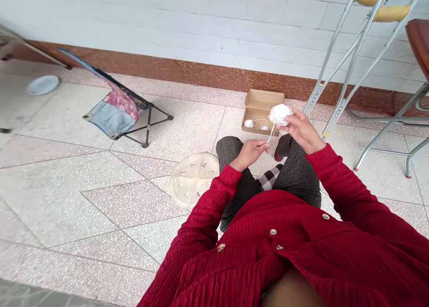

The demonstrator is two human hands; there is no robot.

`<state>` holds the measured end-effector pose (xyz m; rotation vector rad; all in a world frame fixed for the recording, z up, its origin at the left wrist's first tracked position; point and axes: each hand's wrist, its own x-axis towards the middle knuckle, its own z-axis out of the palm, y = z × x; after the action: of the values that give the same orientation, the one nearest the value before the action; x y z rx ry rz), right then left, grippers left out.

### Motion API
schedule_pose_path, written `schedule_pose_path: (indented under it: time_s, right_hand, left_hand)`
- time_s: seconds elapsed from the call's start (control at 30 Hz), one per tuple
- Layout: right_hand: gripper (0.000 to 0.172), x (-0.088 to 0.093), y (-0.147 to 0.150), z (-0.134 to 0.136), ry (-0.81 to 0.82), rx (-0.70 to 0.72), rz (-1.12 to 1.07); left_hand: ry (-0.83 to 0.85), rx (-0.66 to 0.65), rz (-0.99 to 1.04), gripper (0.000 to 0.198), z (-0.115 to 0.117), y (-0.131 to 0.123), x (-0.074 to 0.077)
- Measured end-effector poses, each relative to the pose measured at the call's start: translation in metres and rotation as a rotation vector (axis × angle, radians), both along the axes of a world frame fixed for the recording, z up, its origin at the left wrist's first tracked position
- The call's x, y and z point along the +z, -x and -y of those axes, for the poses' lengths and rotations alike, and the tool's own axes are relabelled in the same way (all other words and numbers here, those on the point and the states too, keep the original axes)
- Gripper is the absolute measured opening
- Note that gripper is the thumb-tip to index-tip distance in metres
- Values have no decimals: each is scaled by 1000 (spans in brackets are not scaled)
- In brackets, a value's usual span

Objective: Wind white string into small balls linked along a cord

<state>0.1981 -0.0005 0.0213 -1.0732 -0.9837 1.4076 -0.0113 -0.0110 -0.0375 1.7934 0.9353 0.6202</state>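
My right hand (301, 129) is closed around a fluffy white ball of yarn (280, 114), lifted above the open cardboard box. Pinched in the fingers of my left hand (252, 154) is a pale yarn strand (271, 132), which runs up to the underside of the ball. Just beyond my knees stands the cardboard box (264, 98), its lid tipped back toward the wall. Two smaller white yarn balls lie inside: one ball (248, 123) at the left and a smaller ball (264, 128) at the right, with a loop of yarn between them.
A round cream mat with holes (190, 175) lies left of my legs. Farther left are a folding stool (115, 112) and a pale round dish (43, 85). Metal crutches (348, 70) lean at the right, beside a metal-legged chair (390, 150). A tiled wall (214, 34) runs behind.
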Motion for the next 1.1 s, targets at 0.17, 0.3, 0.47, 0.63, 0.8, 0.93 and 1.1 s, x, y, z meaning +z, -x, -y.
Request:
schedule_pose_path:
  time_s: [0.17, 0.3, 0.47, 0.63, 0.8, 0.93, 1.1]
  right_hand:
    - [42, -24, -4, -31, -190, -239, 572]
    - [41, -51, 4, -17, -100, 26, 656]
    - [42, -44, 14, 20, 143, 426, 135]
    - [51, -8, 10, 16, 77, 300, -110]
    - [45, -10, 9, -20, -9, 78, 60]
    - [44, -45, 8, -40, -19, -100, 281]
    - [44, -77, 4, -30, -99, -131, 585]
  left_hand:
    - [-84, -46, -44, 32, 1, 2, 15]
    - [-224, 38, -101, 26, -16, 16, 33]
    - [-238, 92, -59, 22, -34, 28, 32]
    - [-36, 102, 40, 32, -30, 15, 10]
    - [16, 29, 96, 37, -13, 0, -1]
    - [-28, -19, 18, 37, -5, 4, 3]
    - [-122, -32, -104, 35, -12, 20, 19]
